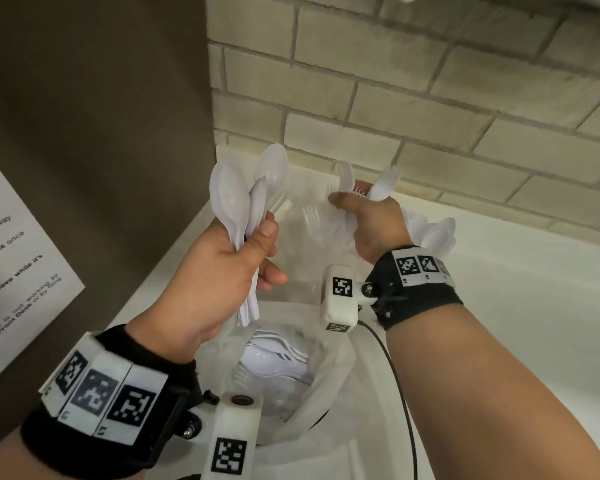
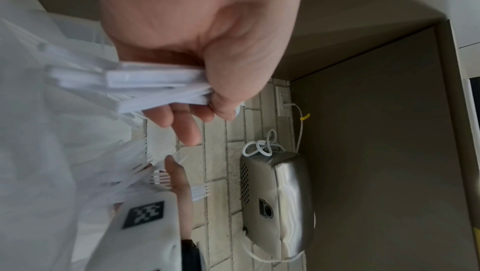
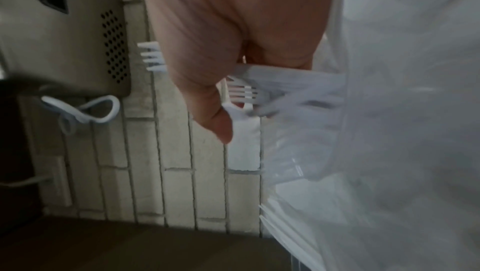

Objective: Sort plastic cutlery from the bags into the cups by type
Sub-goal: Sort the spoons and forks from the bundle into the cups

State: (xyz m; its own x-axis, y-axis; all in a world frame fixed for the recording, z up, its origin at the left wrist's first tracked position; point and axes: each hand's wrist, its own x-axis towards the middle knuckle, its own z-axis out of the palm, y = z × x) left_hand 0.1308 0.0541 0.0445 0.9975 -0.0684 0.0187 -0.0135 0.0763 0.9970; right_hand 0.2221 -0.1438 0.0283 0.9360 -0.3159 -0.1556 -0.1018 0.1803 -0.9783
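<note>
My left hand [image 1: 236, 258] grips a bundle of white plastic spoons [image 1: 250, 188], bowls up, held above a clear bag [image 1: 291, 368] with more white cutlery in it. The left wrist view shows the spoon handles [image 2: 155, 84] clamped in the fist of my left hand [image 2: 202, 82]. My right hand [image 1: 368, 220] holds several white forks [image 1: 381, 183] together with the rim of a second clear bag [image 1: 312, 209]. In the right wrist view fork tines [image 3: 153, 55] stick out past my right hand [image 3: 221, 82], whose thumb pinches the bag film [image 3: 363, 111]. More spoons [image 1: 437, 233] stand behind my right wrist; their cup is hidden.
A cream brick wall [image 1: 413, 98] rises behind the white counter [image 1: 534, 289]. A brown panel [image 1: 94, 133] with a printed notice [image 1: 11, 258] closes the left side. A steel appliance [image 2: 278, 197] with a white cord [image 2: 259, 148] is by the wall.
</note>
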